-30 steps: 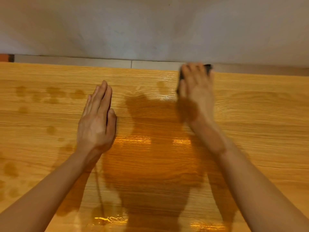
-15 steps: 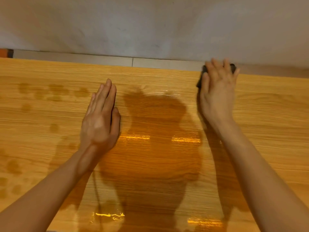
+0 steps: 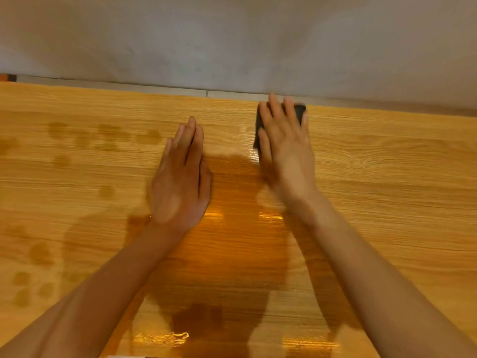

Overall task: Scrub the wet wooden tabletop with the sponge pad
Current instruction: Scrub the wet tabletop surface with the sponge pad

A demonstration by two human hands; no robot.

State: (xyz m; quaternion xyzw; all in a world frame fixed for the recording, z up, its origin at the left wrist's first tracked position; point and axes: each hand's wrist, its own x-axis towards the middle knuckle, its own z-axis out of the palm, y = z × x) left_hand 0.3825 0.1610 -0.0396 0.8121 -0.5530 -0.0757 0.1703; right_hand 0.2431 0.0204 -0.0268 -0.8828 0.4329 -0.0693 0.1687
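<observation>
Our right hand point(image 3: 285, 143) presses flat, fingers straight, on the dark rectangular sponge pad point(image 3: 299, 112) at the far edge of the wet, honey-coloured wooden tabletop point(image 3: 387, 189), just short of the pale grey wall point(image 3: 232, 34). Our left hand point(image 3: 180, 182) lies open, palm down, bracing on the boards beside it. A glossy wet sheet spreads between and below our arms; scattered damp spots point(image 3: 103, 136) at left look unscrubbed, so we judge the job roughly midway.
</observation>
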